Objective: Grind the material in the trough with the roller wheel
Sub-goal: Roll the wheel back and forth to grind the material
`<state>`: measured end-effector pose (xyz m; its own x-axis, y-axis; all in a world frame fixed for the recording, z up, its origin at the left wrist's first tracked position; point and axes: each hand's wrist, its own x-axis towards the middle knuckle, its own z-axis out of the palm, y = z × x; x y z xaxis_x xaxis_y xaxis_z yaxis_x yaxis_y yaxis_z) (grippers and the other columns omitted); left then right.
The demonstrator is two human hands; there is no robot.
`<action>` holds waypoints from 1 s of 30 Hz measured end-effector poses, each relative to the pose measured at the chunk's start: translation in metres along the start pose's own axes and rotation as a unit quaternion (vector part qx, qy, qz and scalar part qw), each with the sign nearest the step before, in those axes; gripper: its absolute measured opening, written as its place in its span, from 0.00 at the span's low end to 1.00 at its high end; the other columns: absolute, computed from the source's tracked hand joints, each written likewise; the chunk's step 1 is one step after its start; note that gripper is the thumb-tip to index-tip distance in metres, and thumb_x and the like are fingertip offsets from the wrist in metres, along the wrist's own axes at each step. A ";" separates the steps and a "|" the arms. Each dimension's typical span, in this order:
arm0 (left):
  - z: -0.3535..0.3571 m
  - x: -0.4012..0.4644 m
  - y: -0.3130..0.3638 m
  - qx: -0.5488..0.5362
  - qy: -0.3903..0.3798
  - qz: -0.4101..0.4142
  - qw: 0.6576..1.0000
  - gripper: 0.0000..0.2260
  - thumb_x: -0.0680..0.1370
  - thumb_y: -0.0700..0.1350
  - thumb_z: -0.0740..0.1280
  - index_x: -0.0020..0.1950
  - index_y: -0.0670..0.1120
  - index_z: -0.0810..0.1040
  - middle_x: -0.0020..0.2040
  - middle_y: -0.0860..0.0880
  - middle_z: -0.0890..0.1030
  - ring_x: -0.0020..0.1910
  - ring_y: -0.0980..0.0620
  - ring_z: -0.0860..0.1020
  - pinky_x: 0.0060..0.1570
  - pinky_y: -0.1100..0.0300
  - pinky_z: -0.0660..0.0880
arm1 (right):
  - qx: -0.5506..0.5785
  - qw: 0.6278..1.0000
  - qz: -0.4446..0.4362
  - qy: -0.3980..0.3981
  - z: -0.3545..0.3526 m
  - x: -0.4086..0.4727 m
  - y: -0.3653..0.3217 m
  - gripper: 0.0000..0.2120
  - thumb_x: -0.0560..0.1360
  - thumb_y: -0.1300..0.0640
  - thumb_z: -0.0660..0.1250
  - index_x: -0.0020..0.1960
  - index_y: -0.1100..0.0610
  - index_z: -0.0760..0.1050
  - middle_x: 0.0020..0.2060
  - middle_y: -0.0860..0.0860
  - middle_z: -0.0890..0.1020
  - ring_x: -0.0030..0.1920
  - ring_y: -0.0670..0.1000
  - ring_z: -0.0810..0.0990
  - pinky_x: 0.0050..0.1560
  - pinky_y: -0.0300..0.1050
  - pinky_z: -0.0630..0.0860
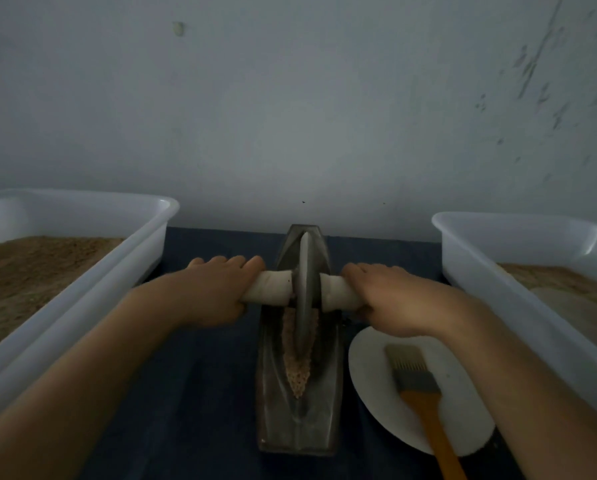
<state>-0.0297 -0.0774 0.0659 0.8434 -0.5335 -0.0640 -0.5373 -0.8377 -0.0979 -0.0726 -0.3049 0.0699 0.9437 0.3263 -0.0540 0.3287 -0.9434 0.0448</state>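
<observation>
1. Roller wheel (304,289) stands upright in the metal trough (299,420) mid-desk, looking heavy and rigid.
2. Left hand (217,292) and right hand (387,299) clamp its cloth-wrapped axle (273,287), one each side.
3. Coarse material (297,372) lies loose in the groove, likely to scatter.

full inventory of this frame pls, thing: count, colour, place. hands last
trough: 1, dark grey metal, centre on the cloth
roller wheel: 1, grey disc with pale wrapped handles, standing in the trough
material: 1 heap, tan grains, in the trough's groove
tubs: 2, white plastic, far left and far right, both holding brown powder
plate: 1, white, right of the trough
brush: 1, orange handle, grey bristles, lying on the plate
cloth: 1, dark blue, covering the table
wall: 1, grey-white, behind
left hand: grips left handle
right hand: grips right handle
</observation>
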 end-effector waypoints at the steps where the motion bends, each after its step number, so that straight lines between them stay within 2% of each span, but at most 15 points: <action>1: -0.005 -0.004 0.001 -0.005 -0.016 0.016 1.000 0.17 0.78 0.51 0.61 0.64 0.53 0.59 0.60 0.52 0.69 0.57 0.52 0.70 0.57 0.54 0.66 | 0.012 1.000 -0.004 -0.023 -0.004 -0.006 -0.003 0.10 0.78 0.58 0.61 0.57 0.56 0.64 0.55 0.53 0.72 0.50 0.50 0.70 0.44 0.43 0.63; 4: -0.019 -0.016 0.001 -0.052 -0.073 0.057 0.994 0.12 0.78 0.52 0.62 0.56 0.55 0.60 0.52 0.55 0.69 0.50 0.56 0.70 0.51 0.59 0.67 | 0.033 0.995 -0.016 -0.088 -0.016 -0.021 -0.007 0.12 0.78 0.54 0.62 0.59 0.56 0.64 0.53 0.52 0.73 0.49 0.48 0.72 0.40 0.40 0.67; 6: -0.024 -0.019 0.000 -0.084 -0.107 0.069 0.988 0.12 0.78 0.52 0.62 0.57 0.55 0.61 0.52 0.55 0.70 0.50 0.56 0.72 0.52 0.60 0.69 | 0.041 0.992 -0.016 -0.120 -0.019 -0.023 -0.006 0.14 0.78 0.52 0.62 0.61 0.55 0.64 0.51 0.50 0.72 0.45 0.45 0.71 0.35 0.34 0.65; 9: -0.020 -0.014 -0.001 -0.090 -0.100 0.066 0.989 0.11 0.78 0.51 0.62 0.55 0.56 0.60 0.52 0.55 0.69 0.50 0.56 0.71 0.50 0.60 0.67 | 0.055 0.993 -0.005 -0.100 -0.013 -0.015 -0.002 0.14 0.78 0.55 0.63 0.61 0.56 0.65 0.53 0.51 0.72 0.47 0.46 0.70 0.35 0.36 0.65; 12: -0.006 0.003 -0.004 -0.046 -0.029 0.019 0.998 0.14 0.79 0.52 0.61 0.61 0.53 0.62 0.58 0.51 0.70 0.55 0.51 0.70 0.54 0.55 0.66 | 0.032 0.999 0.011 0.005 0.001 0.002 0.006 0.12 0.77 0.57 0.62 0.60 0.55 0.65 0.55 0.51 0.71 0.49 0.49 0.69 0.42 0.43 0.60; 16: 0.024 0.029 -0.005 0.048 0.170 -0.036 0.984 0.19 0.79 0.51 0.60 0.68 0.51 0.60 0.62 0.50 0.67 0.60 0.48 0.68 0.58 0.50 0.64 | -0.046 0.986 0.026 0.160 0.027 0.029 0.019 0.20 0.75 0.61 0.63 0.66 0.56 0.64 0.59 0.52 0.71 0.57 0.53 0.69 0.47 0.46 0.58; 18: 0.033 0.037 -0.004 0.062 0.223 -0.050 0.972 0.22 0.78 0.48 0.61 0.70 0.51 0.59 0.63 0.49 0.66 0.60 0.47 0.67 0.60 0.50 0.63 | -0.059 0.977 0.033 0.201 0.035 0.036 0.022 0.22 0.74 0.62 0.63 0.67 0.56 0.64 0.59 0.52 0.71 0.57 0.53 0.68 0.50 0.45 0.59; 21: 0.034 0.041 -0.003 0.062 0.244 -0.046 0.967 0.22 0.77 0.48 0.62 0.69 0.51 0.60 0.63 0.48 0.67 0.59 0.46 0.67 0.60 0.49 0.63 | -0.052 0.976 0.039 0.208 0.038 0.036 0.022 0.24 0.73 0.62 0.65 0.67 0.56 0.64 0.58 0.53 0.71 0.57 0.54 0.68 0.51 0.46 0.59; 23: 0.032 0.036 -0.004 0.048 0.233 -0.035 0.971 0.21 0.77 0.51 0.62 0.68 0.51 0.61 0.61 0.49 0.68 0.58 0.48 0.68 0.58 0.50 0.63 | -0.060 0.979 0.036 0.190 0.036 0.031 0.019 0.24 0.73 0.62 0.64 0.67 0.56 0.64 0.58 0.52 0.71 0.57 0.53 0.68 0.51 0.46 0.59; 25: 0.026 0.027 -0.005 0.021 0.188 -0.030 0.981 0.19 0.78 0.53 0.60 0.67 0.51 0.60 0.61 0.50 0.68 0.58 0.49 0.68 0.58 0.51 0.64 | -0.060 0.985 0.030 0.160 0.029 0.025 0.014 0.22 0.74 0.62 0.64 0.65 0.56 0.63 0.58 0.52 0.71 0.56 0.53 0.69 0.48 0.46 0.58; 30: 0.000 -0.004 -0.001 -0.038 -0.022 0.006 0.999 0.18 0.78 0.53 0.61 0.65 0.52 0.59 0.61 0.51 0.69 0.57 0.51 0.70 0.60 0.52 0.67 | -0.040 0.999 0.000 0.033 0.003 0.001 -0.004 0.12 0.77 0.60 0.61 0.60 0.56 0.64 0.55 0.52 0.71 0.51 0.51 0.69 0.44 0.44 0.58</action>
<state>-0.0327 -0.0739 0.0666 0.8355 -0.5385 -0.1092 -0.5436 -0.8391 -0.0206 -0.0733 -0.3009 0.0664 0.9431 0.3324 0.0118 0.3285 -0.9363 0.1240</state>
